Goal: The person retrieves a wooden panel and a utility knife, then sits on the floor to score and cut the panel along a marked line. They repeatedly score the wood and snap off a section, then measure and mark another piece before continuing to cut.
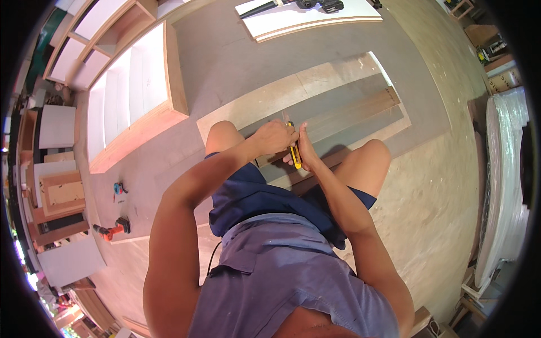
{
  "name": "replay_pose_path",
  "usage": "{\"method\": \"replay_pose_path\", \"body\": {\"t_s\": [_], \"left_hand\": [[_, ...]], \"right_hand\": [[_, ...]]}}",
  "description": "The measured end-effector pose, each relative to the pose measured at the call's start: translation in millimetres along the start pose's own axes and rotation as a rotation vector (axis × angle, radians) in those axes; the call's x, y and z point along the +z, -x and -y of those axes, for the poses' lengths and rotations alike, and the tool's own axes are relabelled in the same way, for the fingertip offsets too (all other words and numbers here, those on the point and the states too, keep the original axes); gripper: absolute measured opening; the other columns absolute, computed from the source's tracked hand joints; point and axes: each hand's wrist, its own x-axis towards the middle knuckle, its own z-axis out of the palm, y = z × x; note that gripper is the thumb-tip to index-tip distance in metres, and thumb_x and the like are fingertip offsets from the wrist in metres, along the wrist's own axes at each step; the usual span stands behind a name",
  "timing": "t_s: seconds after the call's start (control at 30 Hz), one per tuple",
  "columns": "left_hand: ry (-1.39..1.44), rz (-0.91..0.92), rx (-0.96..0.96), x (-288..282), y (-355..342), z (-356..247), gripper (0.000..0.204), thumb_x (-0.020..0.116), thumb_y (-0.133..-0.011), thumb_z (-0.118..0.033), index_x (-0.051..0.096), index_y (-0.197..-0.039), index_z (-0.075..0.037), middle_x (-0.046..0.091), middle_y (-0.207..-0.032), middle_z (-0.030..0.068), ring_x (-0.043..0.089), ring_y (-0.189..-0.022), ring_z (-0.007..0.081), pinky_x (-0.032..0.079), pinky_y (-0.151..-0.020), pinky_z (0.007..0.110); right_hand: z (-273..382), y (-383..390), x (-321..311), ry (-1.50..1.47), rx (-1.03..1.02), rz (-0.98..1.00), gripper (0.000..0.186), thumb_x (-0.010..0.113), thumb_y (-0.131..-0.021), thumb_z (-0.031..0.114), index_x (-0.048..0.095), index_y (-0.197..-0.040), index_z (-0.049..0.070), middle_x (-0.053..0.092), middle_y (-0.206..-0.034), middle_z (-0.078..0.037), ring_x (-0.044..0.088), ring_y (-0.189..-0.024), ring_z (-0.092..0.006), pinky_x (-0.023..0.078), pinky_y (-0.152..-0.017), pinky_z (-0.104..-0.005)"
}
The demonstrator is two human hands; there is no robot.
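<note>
A yellow utility knife with black parts is held between my hands, above the wooden pieces and between my bent knees. My right hand has the knife lying across its palm; its thumb points up and its fingertips show past the handle's left side. The fingers of my left hand are closed at the knife's upper part. A thin, faint bit sticks out by that end; whether it is the blade I cannot tell. Just beyond my hands lies a brown wooden strip, along a pale wooden board.
A white-faced wooden cabinet stands at the left. White panels with a black tool on them lie at the far side. An orange cordless drill and a small blue tool rest on the left floor. Plastic-wrapped panels line the right.
</note>
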Motion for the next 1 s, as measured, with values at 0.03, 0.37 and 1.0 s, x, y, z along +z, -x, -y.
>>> {"method": "replay_pose_path", "body": {"t_s": [0.03, 0.37, 1.0], "left_hand": [[0.027, 0.003, 0.02, -2, -2, 3, 0.025, 0.067, -0.09, -0.024, 0.058, -0.101, -0.004, 0.067, -0.102, 0.0161, 0.066, -0.091, 0.036, 0.05, -0.079, 0.049], [1.298, -0.509, -0.576, 68, -39, 12, 0.044, 0.055, -0.102, -0.032, 0.041, -0.126, 0.002, 0.063, -0.095, 0.013, 0.067, -0.075, 0.019, 0.057, -0.066, 0.034], [0.813, -0.086, -0.303, 41, -410, 83, 0.042, 0.051, -0.098, -0.029, 0.05, -0.126, 0.002, 0.069, -0.091, 0.0208, 0.07, -0.078, 0.033, 0.054, -0.07, 0.046]], "right_hand": [[-2, -3, -5, 0.005, -0.023, 0.022, 0.088, 0.015, -0.091, 0.085, 0.058, -0.118, 0.013, 0.066, -0.086, -0.005, 0.064, -0.053, -0.0161, 0.049, -0.042, -0.0246], [31, -22, -21, -0.074, -0.161, -0.064, 0.08, 0.036, -0.094, 0.077, 0.054, -0.131, 0.009, 0.062, -0.11, -0.006, 0.058, -0.104, -0.0202, 0.049, -0.091, -0.0425], [152, -82, -181, 1.435, 0.541, -0.803, 0.143, 0.087, -0.062, 0.064, 0.009, -0.155, -0.012, 0.01, -0.16, -0.04, 0.018, -0.149, -0.0531, 0.023, -0.12, -0.0559]]}}
